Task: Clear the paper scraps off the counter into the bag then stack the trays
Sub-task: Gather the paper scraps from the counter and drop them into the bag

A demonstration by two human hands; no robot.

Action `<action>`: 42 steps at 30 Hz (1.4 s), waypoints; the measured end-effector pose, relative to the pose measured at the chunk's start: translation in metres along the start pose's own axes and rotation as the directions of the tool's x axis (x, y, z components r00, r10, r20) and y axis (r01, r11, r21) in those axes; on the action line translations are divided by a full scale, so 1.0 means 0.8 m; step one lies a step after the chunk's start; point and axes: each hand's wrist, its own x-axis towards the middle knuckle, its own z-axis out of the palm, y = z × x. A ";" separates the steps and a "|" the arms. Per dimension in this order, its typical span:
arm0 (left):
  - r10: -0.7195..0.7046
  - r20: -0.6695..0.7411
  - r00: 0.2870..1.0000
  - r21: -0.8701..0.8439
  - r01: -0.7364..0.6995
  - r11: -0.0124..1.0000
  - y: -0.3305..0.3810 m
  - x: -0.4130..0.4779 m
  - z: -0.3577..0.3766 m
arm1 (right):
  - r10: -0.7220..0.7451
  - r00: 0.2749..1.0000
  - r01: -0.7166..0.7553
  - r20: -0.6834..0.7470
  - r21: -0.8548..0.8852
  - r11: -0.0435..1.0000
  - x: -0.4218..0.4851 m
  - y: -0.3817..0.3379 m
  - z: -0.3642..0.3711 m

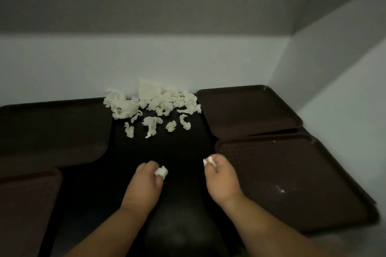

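A heap of white paper scraps lies on the black counter against the back wall, with a few loose pieces in front of it. My left hand pinches a small white scrap over the counter's middle. My right hand pinches another scrap beside the near right tray. Brown trays lie flat on both sides: a far right tray, a far left tray and a near left tray. No bag is in view.
A white wall runs along the back and the right side of the counter. A dark rounded shape sits between my forearms at the bottom edge. The near right tray has a few white specks on it.
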 end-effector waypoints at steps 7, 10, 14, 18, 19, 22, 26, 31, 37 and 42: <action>0.172 0.030 0.985 -0.260 -0.158 0.953 0.161 -0.044 0.031 | 0.000 0.918 0.020 -0.396 0.045 0.999 -0.048 0.015 -0.217; 0.252 0.132 0.959 -0.393 -0.183 0.901 0.238 -0.065 0.058 | 0.051 0.838 -0.047 -0.543 0.021 0.999 -0.076 0.058 -0.315; 0.276 0.304 0.912 -0.511 -0.088 0.855 0.315 -0.104 0.111 | 0.202 0.723 -0.183 -0.661 0.098 0.978 -0.125 0.148 -0.397; 0.282 0.501 0.818 -0.571 0.068 0.818 0.351 -0.146 0.171 | 0.364 0.685 -0.343 -0.631 0.161 0.925 -0.175 0.234 -0.415; 0.289 0.532 0.796 -0.577 0.091 0.812 0.356 -0.156 0.185 | 0.409 0.675 -0.385 -0.614 0.180 0.905 -0.184 0.250 -0.414; 0.240 0.589 0.772 -0.527 0.142 0.838 0.364 -0.184 0.222 | 0.508 0.664 -0.488 -0.549 0.197 0.851 -0.197 0.289 -0.404; 0.144 0.694 0.705 -0.395 0.206 0.896 0.364 -0.199 0.272 | 0.573 0.686 -0.499 -0.448 0.283 0.819 -0.189 0.317 -0.399; 0.033 0.698 0.715 -0.305 0.255 0.918 0.374 -0.222 0.318 | 0.588 0.701 -0.492 -0.404 0.323 0.808 -0.191 0.334 -0.409; -0.017 0.650 0.759 -0.272 0.253 0.928 0.388 -0.234 0.377 | 0.615 0.671 -0.500 -0.414 0.359 0.788 -0.217 0.358 -0.414; -0.001 0.666 0.746 -0.231 0.208 0.950 0.402 -0.238 0.421 | 0.634 0.651 -0.458 -0.418 0.449 0.767 -0.239 0.369 -0.410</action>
